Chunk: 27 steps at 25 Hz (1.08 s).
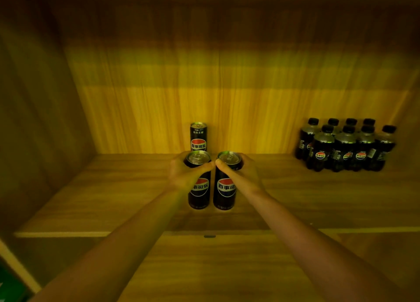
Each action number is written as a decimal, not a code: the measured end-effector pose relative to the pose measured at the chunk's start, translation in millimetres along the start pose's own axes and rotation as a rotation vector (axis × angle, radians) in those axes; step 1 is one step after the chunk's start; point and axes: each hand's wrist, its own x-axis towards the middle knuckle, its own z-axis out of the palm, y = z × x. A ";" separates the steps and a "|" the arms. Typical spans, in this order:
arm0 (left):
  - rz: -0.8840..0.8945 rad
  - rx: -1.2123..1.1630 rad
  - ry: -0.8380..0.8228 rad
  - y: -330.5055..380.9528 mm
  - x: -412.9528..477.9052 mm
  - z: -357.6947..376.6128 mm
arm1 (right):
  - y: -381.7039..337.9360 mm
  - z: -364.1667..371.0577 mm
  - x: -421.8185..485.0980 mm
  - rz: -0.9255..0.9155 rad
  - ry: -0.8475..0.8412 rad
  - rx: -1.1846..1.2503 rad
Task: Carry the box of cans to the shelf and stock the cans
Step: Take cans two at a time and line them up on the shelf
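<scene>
While both hands grip, three black cola cans upright on shelf point(113, 188): left hand point(184, 174) wraps left can point(199, 183), right hand point(244, 174) wraps right can point(225, 188), third can point(198, 137) behind. Nine bottles point(345, 145) far right.

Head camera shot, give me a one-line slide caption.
Both hands, left hand and right hand, set two black cans side by side on the wooden shelf before a third can.

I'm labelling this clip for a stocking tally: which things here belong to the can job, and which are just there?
Part of the job:
- left hand gripping the left can
- right hand gripping the right can
- back can, standing behind them
- wooden shelf

Just there:
- pack of small bottles at the right rear
</scene>
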 end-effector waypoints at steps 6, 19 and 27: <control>0.096 -0.028 -0.055 -10.7 -0.4 1.3 | 6.7 7.3 0.5 0.044 -0.060 0.028; 0.080 1.039 -0.112 -109.2 -11.5 -2.6 | 79.5 13.9 -35.7 -0.008 -0.044 -1.014; -0.045 1.108 -0.124 -107.0 53.1 17.7 | 92.6 28.8 25.8 0.055 -0.001 -1.028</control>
